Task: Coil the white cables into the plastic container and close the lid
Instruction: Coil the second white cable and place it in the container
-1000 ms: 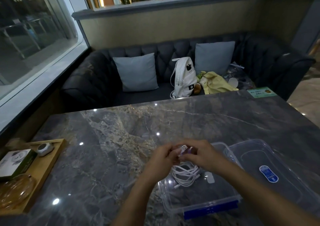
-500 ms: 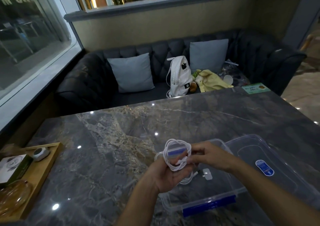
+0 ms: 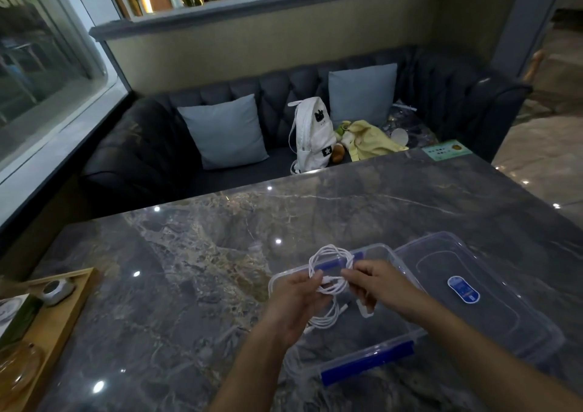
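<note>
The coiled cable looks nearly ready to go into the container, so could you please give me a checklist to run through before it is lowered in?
1. Coil held: both the left hand and the right hand pinch the white cable coil: ok.
2. Loose tail gathered: one strand hangs below the left hand toward the container floor: not ok.
3. Container open: the plastic container has no lid on it: ok.
4. Coil above the container: ok.
5. Lid within reach: the lid lies flat beside the container on the right: ok.
6. Floor space free for the coil: another small white item lies inside; cannot tell.
</note>
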`<state>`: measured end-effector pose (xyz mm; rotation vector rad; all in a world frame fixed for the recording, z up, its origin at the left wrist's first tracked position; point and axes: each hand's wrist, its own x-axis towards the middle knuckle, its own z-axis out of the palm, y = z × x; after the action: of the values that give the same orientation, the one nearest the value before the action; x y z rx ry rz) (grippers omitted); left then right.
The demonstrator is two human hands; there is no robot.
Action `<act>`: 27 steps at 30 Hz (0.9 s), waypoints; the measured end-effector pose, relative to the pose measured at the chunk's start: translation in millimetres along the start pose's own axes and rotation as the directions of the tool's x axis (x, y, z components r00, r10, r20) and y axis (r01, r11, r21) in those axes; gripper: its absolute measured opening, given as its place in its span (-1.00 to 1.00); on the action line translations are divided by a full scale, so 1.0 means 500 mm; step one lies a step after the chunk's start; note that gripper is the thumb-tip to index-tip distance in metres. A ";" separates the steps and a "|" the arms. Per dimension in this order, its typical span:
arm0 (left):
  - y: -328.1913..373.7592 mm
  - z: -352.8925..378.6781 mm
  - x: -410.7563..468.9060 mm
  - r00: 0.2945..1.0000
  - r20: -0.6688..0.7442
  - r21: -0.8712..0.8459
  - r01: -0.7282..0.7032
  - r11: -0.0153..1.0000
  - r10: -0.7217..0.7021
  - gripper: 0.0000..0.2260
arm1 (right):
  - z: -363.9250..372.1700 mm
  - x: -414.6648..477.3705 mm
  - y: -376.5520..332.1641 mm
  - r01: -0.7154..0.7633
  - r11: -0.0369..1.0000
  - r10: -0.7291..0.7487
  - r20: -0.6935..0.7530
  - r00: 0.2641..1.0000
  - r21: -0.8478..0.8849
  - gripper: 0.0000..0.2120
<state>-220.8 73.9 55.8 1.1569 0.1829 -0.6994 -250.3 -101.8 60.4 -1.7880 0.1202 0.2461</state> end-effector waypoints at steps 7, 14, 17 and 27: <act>-0.028 0.032 0.015 0.973 -0.210 0.120 0.128 0.985 -0.100 -0.85 | -0.001 0.005 0.036 -0.230 0.973 0.230 -0.005 0.973 -0.032 -0.77; -0.060 0.061 0.048 0.951 -0.293 0.249 0.180 0.952 -0.103 -0.90 | -0.016 0.013 0.056 -0.399 0.917 0.399 -0.022 0.917 0.018 -0.81; -0.073 0.072 0.065 0.956 -0.275 0.316 0.187 0.930 -0.099 -0.94 | -0.018 0.019 0.066 -0.447 0.891 0.450 -0.023 0.893 0.080 -0.81; -0.122 0.079 0.129 0.922 -0.375 0.447 0.267 0.854 -0.093 -0.94 | -0.027 0.044 0.113 -0.524 0.851 0.524 -0.150 0.838 0.047 -0.85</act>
<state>-215.2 -0.9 -5.9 1.7734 0.4327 -0.7298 -239.7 -126.9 4.5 -1.7387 0.7341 0.4949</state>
